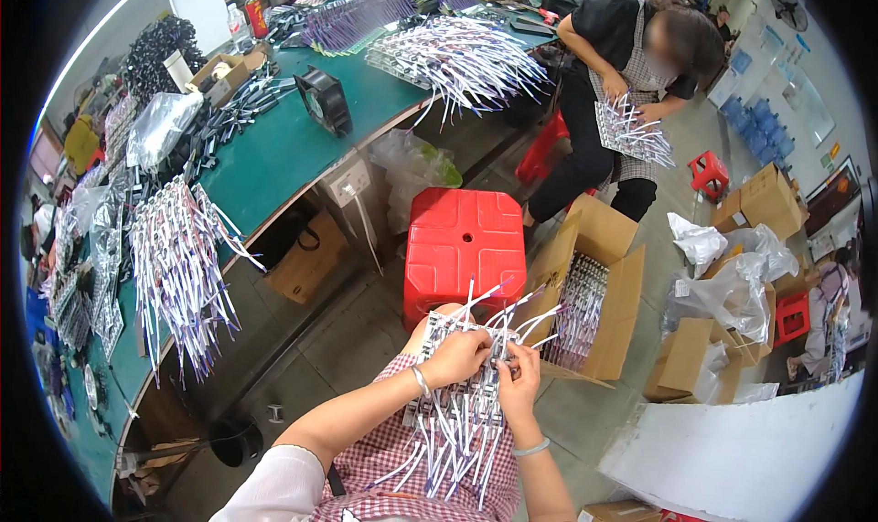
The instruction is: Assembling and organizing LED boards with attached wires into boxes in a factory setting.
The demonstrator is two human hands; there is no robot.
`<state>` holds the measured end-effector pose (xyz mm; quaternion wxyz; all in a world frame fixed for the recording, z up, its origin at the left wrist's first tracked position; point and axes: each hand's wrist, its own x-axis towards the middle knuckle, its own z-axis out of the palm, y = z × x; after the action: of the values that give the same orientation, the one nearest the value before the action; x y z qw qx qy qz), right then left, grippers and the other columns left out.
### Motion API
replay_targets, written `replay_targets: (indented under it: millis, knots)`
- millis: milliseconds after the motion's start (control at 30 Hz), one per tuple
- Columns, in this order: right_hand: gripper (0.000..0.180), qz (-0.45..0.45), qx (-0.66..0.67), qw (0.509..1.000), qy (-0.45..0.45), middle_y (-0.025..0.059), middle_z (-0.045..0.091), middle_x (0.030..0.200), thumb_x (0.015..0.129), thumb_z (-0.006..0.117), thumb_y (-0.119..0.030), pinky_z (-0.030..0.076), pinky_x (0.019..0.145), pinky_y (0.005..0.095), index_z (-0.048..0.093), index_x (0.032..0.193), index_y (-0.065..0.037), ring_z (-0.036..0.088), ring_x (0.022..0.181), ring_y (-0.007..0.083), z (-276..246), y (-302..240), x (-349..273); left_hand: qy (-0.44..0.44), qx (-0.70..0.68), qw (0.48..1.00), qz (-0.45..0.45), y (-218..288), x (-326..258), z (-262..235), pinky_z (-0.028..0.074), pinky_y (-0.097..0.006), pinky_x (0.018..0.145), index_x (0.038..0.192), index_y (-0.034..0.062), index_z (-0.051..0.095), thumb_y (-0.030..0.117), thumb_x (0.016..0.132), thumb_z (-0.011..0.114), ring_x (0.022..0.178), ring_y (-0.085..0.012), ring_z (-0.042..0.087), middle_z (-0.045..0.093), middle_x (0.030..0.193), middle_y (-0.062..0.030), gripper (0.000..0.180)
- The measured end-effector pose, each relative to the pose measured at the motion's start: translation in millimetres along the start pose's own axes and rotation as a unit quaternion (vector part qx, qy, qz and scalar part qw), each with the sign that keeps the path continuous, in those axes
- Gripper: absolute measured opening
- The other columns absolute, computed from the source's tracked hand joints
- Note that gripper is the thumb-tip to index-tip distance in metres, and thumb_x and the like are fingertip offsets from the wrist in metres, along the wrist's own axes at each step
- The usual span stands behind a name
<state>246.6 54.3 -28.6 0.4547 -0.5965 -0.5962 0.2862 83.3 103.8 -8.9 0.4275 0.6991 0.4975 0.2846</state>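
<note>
My left hand (455,357) and right hand (518,382) have their fingers closed on a flat grey panel of small modules trailing white and purple wires (455,412), resting on my lap just before the red plastic stool (465,248) and open cardboard box (594,293).

both hands, left hand (455,357) and right hand (518,382), sit close together on a panel of wired modules (457,403) resting on the lap, its loose wires fanning out on every side. straight ahead the red plastic stool (465,248) blocks the way forward. just right of it an open cardboard box (590,289) stands with flaps raised. bare floor (338,339) opens to the left, up to the green workbench (274,156), whose near edge is hung with dangling wire bundles (183,266). a white board (741,453) closes the lower right.
</note>
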Motion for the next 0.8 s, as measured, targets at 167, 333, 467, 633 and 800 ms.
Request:
replay_targets:
  millis: [167,333,467,633,800]
  knots:
    - [0.030,-0.004,0.016,1.000,0.025,0.0108,0.054,0.110,0.079,0.071,0.005,0.049,0.073,0.0306,0.065,0.107,-0.003,0.058,0.084,0.0200,5,-6,-5,0.040,0.007,0.999,-0.003,2,-3,3,0.056,-0.041,0.069,0.092,-0.0015,0.064,0.007,0.085,0.067,0.074,-0.0353,0.070,0.070,0.080,-0.0199,0.011]
    - [0.014,-0.094,-0.067,0.993,0.018,0.0129,0.054,0.114,0.085,0.066,0.004,0.050,0.080,0.0354,0.069,0.097,-0.002,0.058,0.098,0.0257,-2,-2,-22,0.032,0.084,0.995,0.032,1,-18,12,0.055,-0.041,0.069,0.095,-0.0002,0.066,0.008,0.085,0.066,0.077,-0.0350,0.070,0.069,0.083,-0.0205,0.013]
    - [0.014,-0.151,-0.113,0.982,0.028,0.0165,0.053,0.130,0.089,0.067,-0.001,0.048,0.094,0.0365,0.072,0.103,0.000,0.057,0.104,0.0278,-23,-2,-22,0.112,-0.013,0.989,0.098,21,-46,-23,0.055,-0.036,0.069,0.103,0.0030,0.071,0.003,0.085,0.066,0.076,-0.0295,0.069,0.069,0.084,-0.0180,0.018]
    - [0.023,-0.122,-0.136,0.972,0.147,0.0142,0.052,0.132,0.088,0.066,0.000,0.048,0.091,0.0365,0.071,0.110,-0.003,0.058,0.105,0.0258,-57,-34,-25,0.138,-0.019,0.990,0.016,28,-97,-91,0.054,-0.031,0.068,0.101,0.0001,0.069,-0.005,0.086,0.066,0.077,-0.0214,0.069,0.070,0.089,-0.0135,0.016]
    - [0.025,-0.149,-0.077,0.985,-0.032,0.0109,0.063,0.116,0.085,0.063,0.007,0.051,0.085,0.0356,0.070,0.107,-0.004,0.062,0.098,0.0268,-58,-46,-41,0.076,0.044,0.994,0.065,26,-116,-88,0.054,-0.029,0.069,0.100,-0.0005,0.069,-0.006,0.086,0.066,0.079,-0.0216,0.069,0.069,0.091,-0.0115,0.015]
